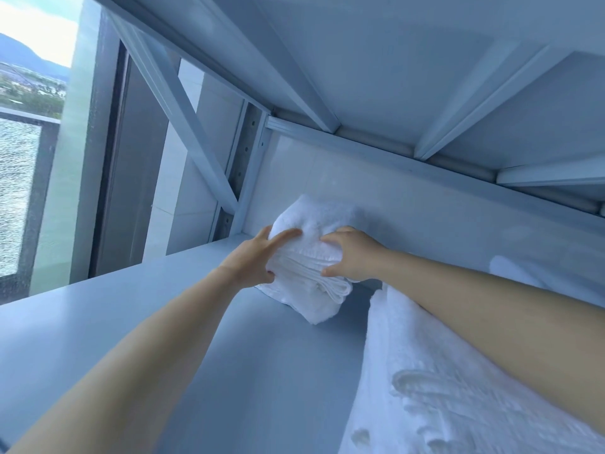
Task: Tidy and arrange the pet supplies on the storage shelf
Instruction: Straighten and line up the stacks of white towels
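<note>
folded towel (307,267): white terry cloth, soft, matt, fine looped nap; layered edges look ribbed
second towel (442,388): white cloth, thicker fluffy pile, matt, raised ridges in the weave
shelf board (131,322): looks like painted metal, pale, smooth, faint satin sheen
upper shelf underside (393,60): same smooth painted sheet, folded stiffening ribs
upright post (244,158): painted metal, punched holes, duller patchy finish
diagonal brace (183,126): painted metal strip, smooth
back wall (409,204): white tile, smooth, slight gloss
balcony panel (16,191): glass, crackled net-like texture
</note>
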`<state>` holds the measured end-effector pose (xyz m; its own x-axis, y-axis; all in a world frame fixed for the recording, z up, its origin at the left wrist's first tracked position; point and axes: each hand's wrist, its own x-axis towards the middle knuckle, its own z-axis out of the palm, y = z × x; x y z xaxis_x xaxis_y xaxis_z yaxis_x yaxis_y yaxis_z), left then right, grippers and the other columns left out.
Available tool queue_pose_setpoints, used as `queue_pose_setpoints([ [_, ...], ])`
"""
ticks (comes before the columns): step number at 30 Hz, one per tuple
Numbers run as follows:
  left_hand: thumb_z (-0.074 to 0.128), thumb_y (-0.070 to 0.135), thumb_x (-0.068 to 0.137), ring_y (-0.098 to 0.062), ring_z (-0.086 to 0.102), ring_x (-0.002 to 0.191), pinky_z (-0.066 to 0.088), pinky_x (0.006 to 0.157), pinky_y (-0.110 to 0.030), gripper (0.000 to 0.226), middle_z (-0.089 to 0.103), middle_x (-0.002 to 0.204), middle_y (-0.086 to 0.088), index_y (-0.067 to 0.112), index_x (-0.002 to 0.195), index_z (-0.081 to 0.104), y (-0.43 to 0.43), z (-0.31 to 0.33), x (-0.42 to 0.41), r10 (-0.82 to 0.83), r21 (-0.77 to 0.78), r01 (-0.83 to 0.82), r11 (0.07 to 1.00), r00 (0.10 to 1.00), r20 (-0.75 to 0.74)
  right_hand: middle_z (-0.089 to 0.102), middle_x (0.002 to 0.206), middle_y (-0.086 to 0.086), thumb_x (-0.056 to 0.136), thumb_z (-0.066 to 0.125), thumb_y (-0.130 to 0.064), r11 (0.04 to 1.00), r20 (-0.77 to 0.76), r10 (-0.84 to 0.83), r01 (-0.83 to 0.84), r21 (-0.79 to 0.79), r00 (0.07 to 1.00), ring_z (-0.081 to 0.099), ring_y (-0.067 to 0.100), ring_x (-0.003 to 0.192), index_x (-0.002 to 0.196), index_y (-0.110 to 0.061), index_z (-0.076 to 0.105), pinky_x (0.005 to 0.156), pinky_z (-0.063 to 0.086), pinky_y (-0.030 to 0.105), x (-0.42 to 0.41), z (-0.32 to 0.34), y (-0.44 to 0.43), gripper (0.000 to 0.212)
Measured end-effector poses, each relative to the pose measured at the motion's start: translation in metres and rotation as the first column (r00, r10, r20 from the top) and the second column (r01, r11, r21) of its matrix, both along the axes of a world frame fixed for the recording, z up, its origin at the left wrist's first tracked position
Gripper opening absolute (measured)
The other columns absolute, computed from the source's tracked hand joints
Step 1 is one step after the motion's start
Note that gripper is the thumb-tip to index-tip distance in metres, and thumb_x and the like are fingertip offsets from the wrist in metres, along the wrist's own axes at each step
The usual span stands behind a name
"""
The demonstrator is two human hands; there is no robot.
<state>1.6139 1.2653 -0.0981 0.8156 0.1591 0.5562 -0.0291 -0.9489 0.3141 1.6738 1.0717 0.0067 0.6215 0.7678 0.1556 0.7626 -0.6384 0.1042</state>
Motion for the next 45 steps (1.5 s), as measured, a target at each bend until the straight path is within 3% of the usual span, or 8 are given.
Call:
queue_pose_setpoints([
  [7,0.056,0.004,0.065,-0.025,0.052,0.067,0.045,0.055,-0.033,0.099,0.038,0.129,0.004,0.062,0.131,0.01,0.0,0.001,-0.013,0.014,0.047,-0.015,0.999,1.0,0.028,0.03,0.146,0.0,0.073,0.077,-0.034,0.999,0.008,0.034,-0.034,0.004,0.999,0.034,0.019,0.133,0.14,-0.024,0.037,0.104,0.031,0.028,-0.011,0.004,-0.006,0.079],
  [13,0.057,0.006,0.064,-0.015,0.045,0.057,0.026,0.046,-0.016,0.1,0.04,0.129,0.006,0.063,0.132,0.011,0.01,0.004,-0.049,0.04,0.085,-0.041,0.996,0.999,0.02,0.031,0.144,-0.002,0.072,0.078,-0.031,0.996,-0.02,0.089,-0.089,0.007,0.996,0.036,0.019,0.13,0.14,-0.026,0.037,0.103,0.035,0.028,-0.037,0.007,-0.003,0.08],
  [24,0.062,0.012,0.064,-0.022,0.054,0.081,0.05,0.059,-0.031,0.099,0.038,0.129,0.014,0.068,0.13,0.012,0.008,0.007,-0.15,0.117,0.043,-0.117,0.992,0.993,0.013,0.035,0.135,0.0,0.082,0.065,-0.032,0.977,-0.028,0.215,-0.215,0.012,0.976,0.044,0.023,0.119,0.141,-0.027,0.035,0.095,0.042,0.032,-0.11,0.002,0.001,0.066],
  [28,0.064,0.014,0.062,-0.018,0.053,0.08,0.042,0.058,-0.017,0.1,0.036,0.128,0.021,0.068,0.13,0.015,0.006,0.006,-0.194,0.141,0.038,-0.142,0.989,0.989,0.044,0.042,0.131,-0.001,0.083,0.059,-0.024,0.95,-0.01,0.305,-0.304,0.079,0.952,0.044,0.023,0.12,0.139,-0.027,0.04,0.095,0.041,0.03,-0.139,-0.003,-0.003,0.059],
  [36,0.07,0.015,0.063,-0.031,0.056,0.101,0.054,0.065,-0.038,0.101,0.022,0.145,0.003,0.055,0.138,0.016,-0.008,-0.002,-0.246,0.344,0.101,-0.349,0.932,0.936,0.07,0.038,0.137,-0.006,0.082,0.062,-0.04,0.892,-0.024,0.438,-0.43,0.142,0.899,0.036,0.026,0.124,0.136,-0.031,0.042,0.099,0.04,0.036,-0.175,-0.012,-0.006,0.058],
  [39,0.077,0.006,0.059,-0.039,0.029,0.134,0.052,0.083,-0.048,0.1,0.007,0.155,-0.012,0.029,0.144,0.03,-0.027,-0.003,-0.241,0.402,0.198,-0.435,0.878,0.897,0.186,0.022,0.148,-0.007,0.08,0.065,-0.036,0.905,-0.042,0.411,-0.403,0.134,0.911,0.023,0.024,0.133,0.138,-0.033,0.036,0.102,0.039,0.04,-0.175,-0.021,-0.008,0.065],
  [42,0.08,0.01,0.058,-0.042,0.007,0.141,0.039,0.093,-0.064,0.109,0.007,0.156,-0.011,0.03,0.147,0.02,-0.045,0.001,-0.234,0.447,0.374,-0.462,0.804,0.885,0.132,0.013,0.153,-0.008,0.08,0.065,-0.026,0.9,-0.054,0.414,-0.399,0.177,0.909,0.015,0.023,0.137,0.138,-0.034,0.036,0.105,0.036,0.041,-0.171,-0.028,-0.009,0.065],
  [45,0.085,0.019,0.052,-0.044,0.007,0.141,0.031,0.094,-0.072,0.118,0.016,0.156,-0.005,0.031,0.147,0.016,-0.057,0.003,-0.229,0.523,0.506,-0.504,0.7,0.844,0.118,0.014,0.153,-0.006,0.08,0.062,-0.016,0.889,-0.056,0.419,-0.397,0.226,0.906,0.015,0.022,0.137,0.138,-0.033,0.038,0.105,0.035,0.037,-0.171,-0.032,-0.007,0.065],
])
